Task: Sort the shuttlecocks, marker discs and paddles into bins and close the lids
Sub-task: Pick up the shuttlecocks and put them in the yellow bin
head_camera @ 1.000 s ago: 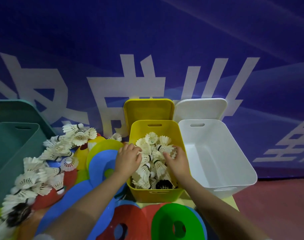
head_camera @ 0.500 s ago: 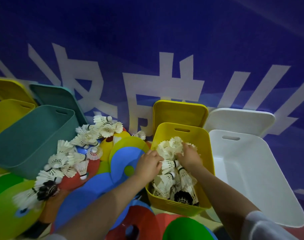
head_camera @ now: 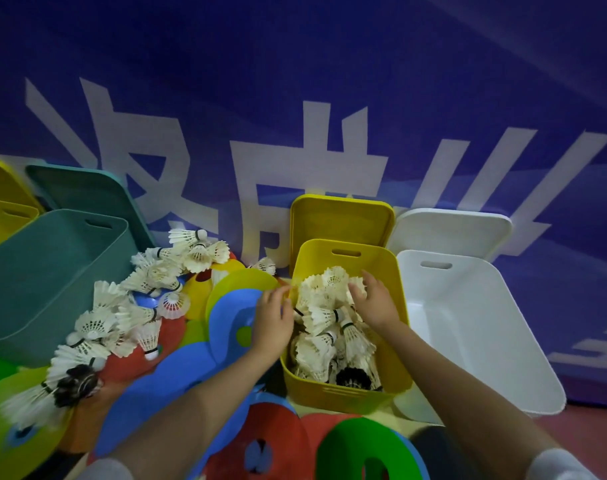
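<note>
My one camera sits on my head, looking forward and down, tilted a little. It is close over the yellow bin (head_camera: 392, 306), the blue banner (head_camera: 295, 81) right behind.

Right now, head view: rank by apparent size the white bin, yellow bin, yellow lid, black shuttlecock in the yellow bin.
1. white bin, though being nearer on the right may inflate it
2. yellow bin
3. yellow lid, partly hidden behind the bin
4. black shuttlecock
</note>
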### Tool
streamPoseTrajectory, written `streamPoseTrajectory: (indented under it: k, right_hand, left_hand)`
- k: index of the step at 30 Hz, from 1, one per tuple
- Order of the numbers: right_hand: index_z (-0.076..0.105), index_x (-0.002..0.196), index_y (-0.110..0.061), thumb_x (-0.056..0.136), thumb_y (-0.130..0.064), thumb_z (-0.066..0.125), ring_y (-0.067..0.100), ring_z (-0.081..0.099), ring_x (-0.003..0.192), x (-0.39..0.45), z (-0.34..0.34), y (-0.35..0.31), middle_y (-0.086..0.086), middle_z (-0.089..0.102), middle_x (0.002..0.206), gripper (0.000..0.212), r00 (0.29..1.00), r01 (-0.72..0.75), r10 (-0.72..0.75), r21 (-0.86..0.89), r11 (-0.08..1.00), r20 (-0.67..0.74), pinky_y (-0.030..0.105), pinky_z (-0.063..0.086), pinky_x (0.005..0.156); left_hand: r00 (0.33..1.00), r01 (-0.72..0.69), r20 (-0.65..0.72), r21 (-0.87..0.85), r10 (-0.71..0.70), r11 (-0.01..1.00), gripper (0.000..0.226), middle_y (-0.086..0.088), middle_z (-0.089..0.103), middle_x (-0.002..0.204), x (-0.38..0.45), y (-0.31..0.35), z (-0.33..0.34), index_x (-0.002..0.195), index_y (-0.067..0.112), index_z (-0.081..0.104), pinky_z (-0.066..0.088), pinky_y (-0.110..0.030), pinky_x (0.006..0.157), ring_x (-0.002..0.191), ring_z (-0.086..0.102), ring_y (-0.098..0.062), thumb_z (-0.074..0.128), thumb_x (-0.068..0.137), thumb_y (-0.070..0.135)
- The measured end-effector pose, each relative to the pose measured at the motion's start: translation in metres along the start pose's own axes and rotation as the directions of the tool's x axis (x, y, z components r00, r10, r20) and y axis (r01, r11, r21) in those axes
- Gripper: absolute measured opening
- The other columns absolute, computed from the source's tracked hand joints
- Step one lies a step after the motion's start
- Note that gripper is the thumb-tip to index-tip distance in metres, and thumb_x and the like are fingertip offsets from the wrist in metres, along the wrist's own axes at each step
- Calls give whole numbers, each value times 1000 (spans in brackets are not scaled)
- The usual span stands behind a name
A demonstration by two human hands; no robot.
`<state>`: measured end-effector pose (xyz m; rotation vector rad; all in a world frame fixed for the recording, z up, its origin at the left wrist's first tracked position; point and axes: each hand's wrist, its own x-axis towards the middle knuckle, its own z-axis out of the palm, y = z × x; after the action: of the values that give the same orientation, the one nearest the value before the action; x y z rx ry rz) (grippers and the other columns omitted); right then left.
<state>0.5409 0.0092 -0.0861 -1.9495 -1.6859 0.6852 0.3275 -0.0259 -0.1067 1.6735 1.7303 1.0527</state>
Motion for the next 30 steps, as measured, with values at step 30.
streamPoseTrajectory:
  k: [30]
  right_hand:
    - [31, 147, -22, 75, -61, 56, 22, 39, 130, -185, 311, -286, 5, 44, 138, 85, 925, 232, -240, 63, 971, 294, 33, 37, 102]
  left_hand:
    - [998, 51, 32, 234, -60, 971, 28, 1, 52, 110, -92, -272, -348, 118, 19, 62, 48, -34, 84, 102, 54, -18, 55, 92, 11]
